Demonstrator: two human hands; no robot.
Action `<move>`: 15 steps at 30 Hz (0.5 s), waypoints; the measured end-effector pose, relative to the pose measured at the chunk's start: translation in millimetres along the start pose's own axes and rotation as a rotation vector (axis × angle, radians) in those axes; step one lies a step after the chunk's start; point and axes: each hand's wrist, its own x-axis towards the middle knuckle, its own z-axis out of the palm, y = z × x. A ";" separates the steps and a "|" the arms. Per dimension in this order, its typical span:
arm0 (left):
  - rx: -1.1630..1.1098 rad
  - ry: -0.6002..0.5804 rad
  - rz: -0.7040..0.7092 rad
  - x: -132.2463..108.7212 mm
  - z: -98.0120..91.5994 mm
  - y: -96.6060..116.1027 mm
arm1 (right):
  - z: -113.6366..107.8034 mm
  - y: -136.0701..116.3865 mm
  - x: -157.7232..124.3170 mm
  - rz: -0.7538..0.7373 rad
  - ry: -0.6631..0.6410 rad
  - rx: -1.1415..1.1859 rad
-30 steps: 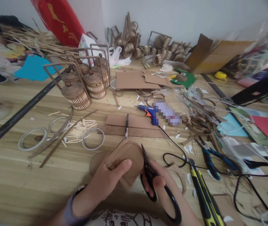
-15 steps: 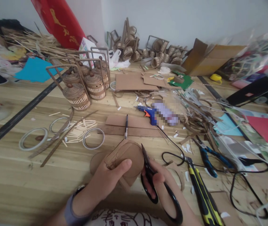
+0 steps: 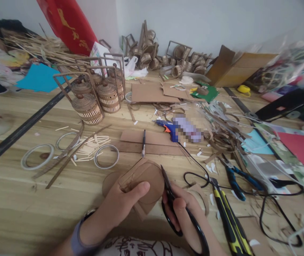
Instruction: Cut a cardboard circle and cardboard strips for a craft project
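Note:
My left hand point(image 3: 124, 202) grips a piece of brown cardboard point(image 3: 152, 177) with a round outline drawn on it, the thumb lying on top. In my right hand point(image 3: 185, 204) is a pair of black-handled scissors point(image 3: 169, 188), fingers through the loops. The blades point up and away along the right edge of the cardboard. Another rounded cardboard piece point(image 3: 110, 181) shows partly from behind my left hand. Just beyond, a black pen point(image 3: 143, 142) lies across a cardboard strip point(image 3: 127, 137).
A blue glue gun point(image 3: 170, 129) with a black cord lies ahead. At right are a yellow-black utility knife point(image 3: 229, 217) and blue pliers point(image 3: 240, 177). Tape rings point(image 3: 106, 156) and small sticks point(image 3: 89, 147) lie left. Several lidded baskets point(image 3: 88, 108) stand behind them.
The scissors have tilted slightly, their handles dropping a little down and to the right. My left hand and the cardboard have barely moved.

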 end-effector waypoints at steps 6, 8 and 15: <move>-0.024 -0.007 -0.016 0.6 -4.5 -4.4 | 0.6 -0.3 -3.9 0.002 0.008 -0.043; -0.043 -0.034 -0.022 1.7 -5.6 -3.9 | 0.4 -0.5 -3.8 -0.004 0.008 -0.043; -0.187 -0.106 -0.084 2.7 -6.3 1.1 | 0.4 -2.2 -4.4 0.014 -0.028 0.005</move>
